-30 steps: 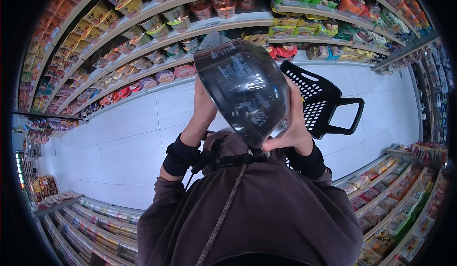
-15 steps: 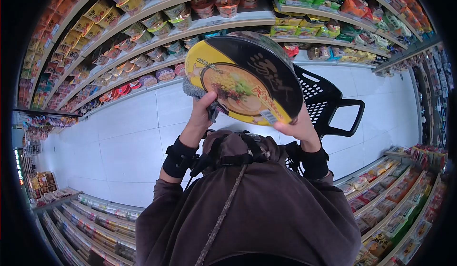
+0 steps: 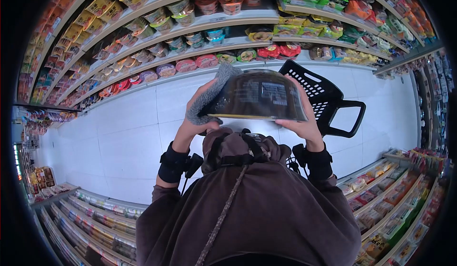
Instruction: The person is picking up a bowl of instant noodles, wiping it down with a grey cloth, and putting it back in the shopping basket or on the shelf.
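Fingers (image 3: 285, 121) of right hand (image 3: 307, 125) and left hand (image 3: 190, 123) grip black noodle bowl (image 3: 257, 94) before chest. Grey cloth (image 3: 212, 92) hides left fingertips. Lid faces down, unseen. Black basket (image 3: 326, 99) behind; contents hidden.

Brown hoodie (image 3: 276, 209) worn with black wristbands (image 3: 171, 163), dark harness (image 3: 235, 160).

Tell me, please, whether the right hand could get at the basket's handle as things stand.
Probably not at once: the right hand grips the bowl with the left hand. The handle lies close beside it, nothing between, so freeing that hand should suffice.
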A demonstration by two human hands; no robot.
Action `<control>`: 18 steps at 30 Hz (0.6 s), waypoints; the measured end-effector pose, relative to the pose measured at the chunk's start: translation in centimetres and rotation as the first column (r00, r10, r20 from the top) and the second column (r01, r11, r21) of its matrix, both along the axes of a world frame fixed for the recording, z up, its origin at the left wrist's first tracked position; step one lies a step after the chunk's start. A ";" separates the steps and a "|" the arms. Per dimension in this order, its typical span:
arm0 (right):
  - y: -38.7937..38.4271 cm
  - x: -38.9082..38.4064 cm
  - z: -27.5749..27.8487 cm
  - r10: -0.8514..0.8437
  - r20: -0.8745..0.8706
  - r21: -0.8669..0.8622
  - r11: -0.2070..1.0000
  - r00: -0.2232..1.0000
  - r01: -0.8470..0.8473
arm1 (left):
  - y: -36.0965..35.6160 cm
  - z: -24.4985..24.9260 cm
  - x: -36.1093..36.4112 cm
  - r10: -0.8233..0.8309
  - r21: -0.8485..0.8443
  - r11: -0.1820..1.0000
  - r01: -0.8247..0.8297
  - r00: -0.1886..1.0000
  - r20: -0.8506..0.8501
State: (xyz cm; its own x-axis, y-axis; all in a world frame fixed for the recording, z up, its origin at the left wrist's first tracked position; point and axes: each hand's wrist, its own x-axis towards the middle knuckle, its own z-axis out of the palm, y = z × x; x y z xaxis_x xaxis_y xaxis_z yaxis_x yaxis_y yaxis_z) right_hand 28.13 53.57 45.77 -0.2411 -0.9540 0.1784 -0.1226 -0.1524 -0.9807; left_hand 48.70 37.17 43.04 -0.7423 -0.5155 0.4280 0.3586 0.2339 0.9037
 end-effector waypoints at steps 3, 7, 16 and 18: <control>0.3 0.3 -0.3 -0.008 0.007 -0.131 0.991 1.000 0.009 | 0.5 -0.9 0.9 0.027 0.423 0.906 -0.014 0.999 -0.024; -0.3 0.4 -0.6 -0.047 -0.100 -0.293 0.956 0.994 0.016 | 0.4 2.4 0.3 0.148 0.614 0.787 -0.047 0.982 -0.115; -1.1 1.1 1.2 -0.288 -0.583 -0.278 0.949 0.760 0.146 | 2.2 7.4 -1.7 0.262 -0.551 0.830 -0.082 0.930 0.256; -1.0 1.1 1.6 -0.313 -0.615 -0.290 0.943 0.724 0.161 | 2.7 7.7 -2.2 0.272 -0.583 0.809 -0.076 0.928 0.256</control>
State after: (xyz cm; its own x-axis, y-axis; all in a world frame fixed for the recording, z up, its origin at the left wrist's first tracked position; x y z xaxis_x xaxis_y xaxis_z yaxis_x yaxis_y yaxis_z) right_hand 29.26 52.56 47.41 -0.2083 -0.8047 0.5559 -0.7710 -0.2146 -0.5996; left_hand 46.46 39.89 50.75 -0.8056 -0.3956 0.4410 -0.0151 0.7578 0.6523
